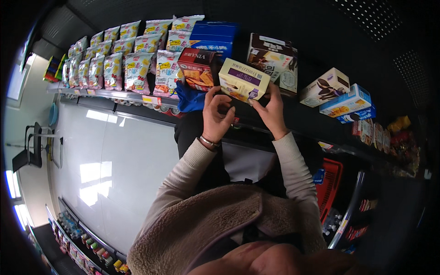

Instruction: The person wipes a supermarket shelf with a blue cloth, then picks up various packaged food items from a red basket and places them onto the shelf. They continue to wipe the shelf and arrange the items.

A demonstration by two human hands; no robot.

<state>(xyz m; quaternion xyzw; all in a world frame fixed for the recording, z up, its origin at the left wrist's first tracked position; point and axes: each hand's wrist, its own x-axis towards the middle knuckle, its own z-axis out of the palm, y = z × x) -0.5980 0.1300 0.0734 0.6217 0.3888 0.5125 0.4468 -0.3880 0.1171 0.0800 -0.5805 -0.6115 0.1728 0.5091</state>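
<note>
My right hand (271, 111) grips the lower right corner of a cream Franzzi biscuit box (244, 79), tilted above the shelf. Near the box's lower left side is my left hand (217, 115), its fingers curled and the thumb apart from them; whether a fingertip touches the box I cannot tell. A blue cloth (189, 99) lies over the shelf edge left of that hand. Behind it stands a red biscuit box (196, 68), with a large blue carton (215, 37) farther back. A brown and white carton (273, 62) stands behind the cream box.
Rows of snack bags (138, 72) fill the shelf's left part. To the right stand a cream and brown box (325, 87), a light blue box (347, 101) and packaged snacks. A red plastic basket (331, 182) is low at my right. Another stocked shelf runs along the lower left.
</note>
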